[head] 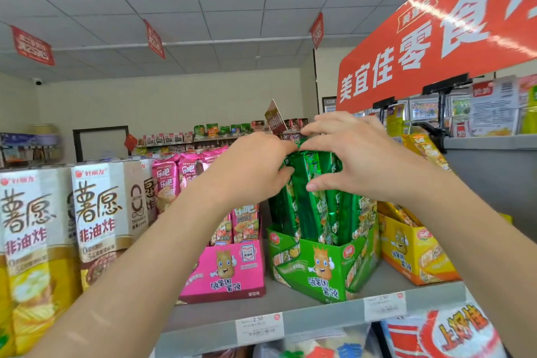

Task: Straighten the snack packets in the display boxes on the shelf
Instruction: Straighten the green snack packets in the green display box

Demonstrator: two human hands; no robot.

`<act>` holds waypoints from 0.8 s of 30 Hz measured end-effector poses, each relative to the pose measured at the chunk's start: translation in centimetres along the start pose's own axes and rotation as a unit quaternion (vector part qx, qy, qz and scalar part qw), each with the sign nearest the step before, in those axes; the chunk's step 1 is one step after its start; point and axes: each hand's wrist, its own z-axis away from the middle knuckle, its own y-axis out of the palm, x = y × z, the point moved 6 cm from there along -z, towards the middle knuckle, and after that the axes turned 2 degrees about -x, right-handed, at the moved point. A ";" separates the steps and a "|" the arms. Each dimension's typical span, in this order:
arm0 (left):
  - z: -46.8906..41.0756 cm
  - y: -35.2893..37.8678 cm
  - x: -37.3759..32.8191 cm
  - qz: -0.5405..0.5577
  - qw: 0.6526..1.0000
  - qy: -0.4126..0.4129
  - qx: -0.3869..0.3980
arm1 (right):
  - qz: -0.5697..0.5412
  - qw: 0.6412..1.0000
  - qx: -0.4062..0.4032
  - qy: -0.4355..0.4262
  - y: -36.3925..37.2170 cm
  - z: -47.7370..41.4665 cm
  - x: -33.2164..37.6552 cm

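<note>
You were right up at the shelf (325,312), top tier, under that big red sign (436,38). White cartons (96,212) stood at the far left, then three display boxes in a row: the pink display box (229,270), the green display box (319,267) in the middle, and the yellow display box (415,253) on its right. The green one sat skewed, a corner pointing out at you, close to the shelf's front edge.

Inside it the green packets (308,203) stood upright in a tight bunch, tops leaning slightly left. And you were on them! Your left hand (255,171) curled over the upper left of the bunch. Your right hand (360,160) cupped the upper right, thumb laid across the packet faces. The fingertips of the two hands nearly met over the top, so the bundle was squeezed from both sides.

Here was the danger, as I read it. That foil looked slick, so a hard squeeze up high could have splayed the bottoms or popped one packet up out of the bunch. The box looked like light card, already askew near the lip. A sideways shove through the packets could have twisted it further or nudged it off the front. Your left forearm crossed in front of the pink packets (168,183), and a careless swing there could have tipped those too.
</note>
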 end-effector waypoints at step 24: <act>2.4 1.3 0.9 -0.054 0.996 -0.029 -0.061 | -0.321 0.893 -0.302 0.089 -1.7 0.8 -0.4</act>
